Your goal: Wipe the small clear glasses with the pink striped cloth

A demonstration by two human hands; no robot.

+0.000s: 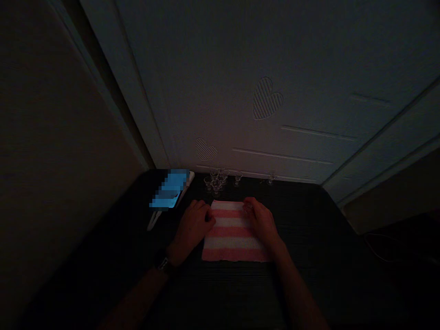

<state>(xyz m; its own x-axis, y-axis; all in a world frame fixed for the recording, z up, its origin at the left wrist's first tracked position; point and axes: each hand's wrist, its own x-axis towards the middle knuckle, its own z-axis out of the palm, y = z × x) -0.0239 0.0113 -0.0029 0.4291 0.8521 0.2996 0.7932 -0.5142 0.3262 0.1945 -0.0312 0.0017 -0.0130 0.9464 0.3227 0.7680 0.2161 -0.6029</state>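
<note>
A small cloth [228,231] with pink and white stripes lies flat on the dark table. My left hand [193,224] rests at its left edge, fingers curled and thumb bent in. The fingertips overlap the cloth's edge and appear to pinch it, though the dim light hides the exact contact. Over the cloth's upper right corner, my right hand [263,220] is closed around a small clear glass [246,208], partly covered by the fingers. Several little stemmed glasses [216,185] stand in a group behind the cloth.
One more small glass [238,178] stands right of the group, and another [271,178] farther right near the wall. A device with a lit, blurred screen [170,189] leans on a stand at the left. Behind the table [309,238] rises a pale panel with embossed hearts [267,99].
</note>
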